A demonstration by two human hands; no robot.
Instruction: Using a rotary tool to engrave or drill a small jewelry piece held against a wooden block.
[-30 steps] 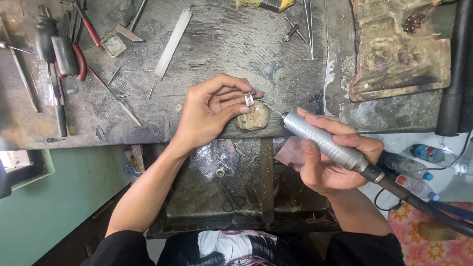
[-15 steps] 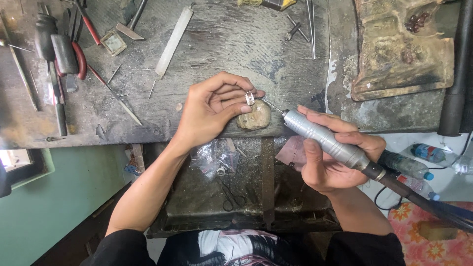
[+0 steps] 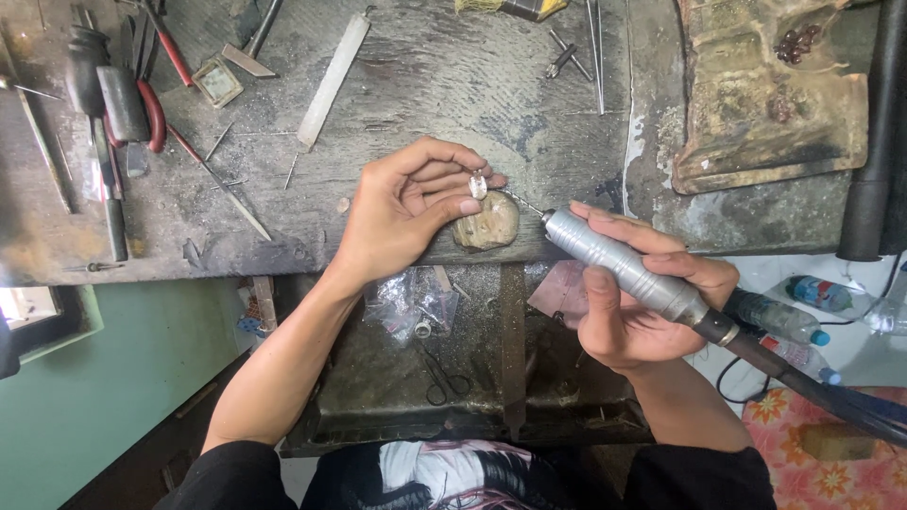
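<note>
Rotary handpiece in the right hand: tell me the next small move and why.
Probably ease the rotary handpiece slightly forward and left, so its thin bit meets the small silver piece. The left hand pinches that piece over the wooden bench peg, the right hand has the bit aimed at it, and a short gap seems to remain.

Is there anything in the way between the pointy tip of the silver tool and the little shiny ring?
Nothing visible. The silver tool in the right hand points its thin tip across bare bench at the small ring, pinched in the left hand.
</note>
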